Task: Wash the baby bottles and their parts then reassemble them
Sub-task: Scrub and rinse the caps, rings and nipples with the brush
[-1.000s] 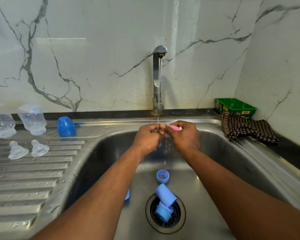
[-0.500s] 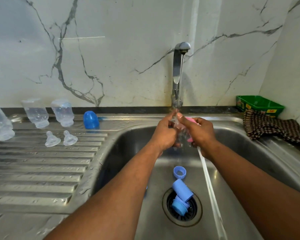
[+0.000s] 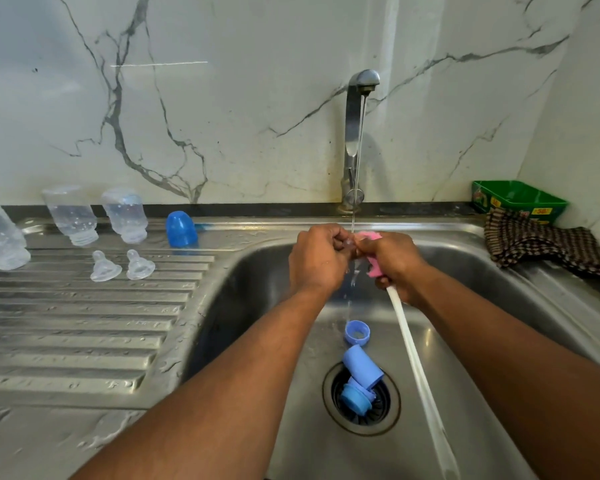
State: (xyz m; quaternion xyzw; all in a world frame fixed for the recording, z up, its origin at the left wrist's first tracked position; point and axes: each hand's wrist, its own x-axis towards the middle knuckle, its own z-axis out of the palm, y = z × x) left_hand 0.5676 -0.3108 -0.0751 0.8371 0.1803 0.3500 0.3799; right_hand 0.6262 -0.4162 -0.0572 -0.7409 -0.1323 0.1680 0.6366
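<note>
Both hands meet under the thin stream from the tap (image 3: pixel 360 98), so the water runs straight over the piece being scrubbed. The left hand (image 3: pixel 317 259) pinches a small clear teat (image 3: pixel 349 242) at its fingertips. The right hand (image 3: pixel 394 263) is curled round a pink sponge brush (image 3: pixel 373 265), whose white handle (image 3: pixel 413 362) trails back toward the person.

Below the hands, in the sink (image 3: pixel 257 289), lie a blue ring (image 3: pixel 356 332) and blue caps (image 3: pixel 361 368) over the drain, probably waiting their turn.

Well to the left of the hands, on the draining board (image 3: pixel 66 323), stand three clear bottles (image 3: pixel 70 214) mouth down, likely to drip dry, with two teats (image 3: pixel 105 266) and a blue cap (image 3: pixel 181 228) just beside them.
</note>
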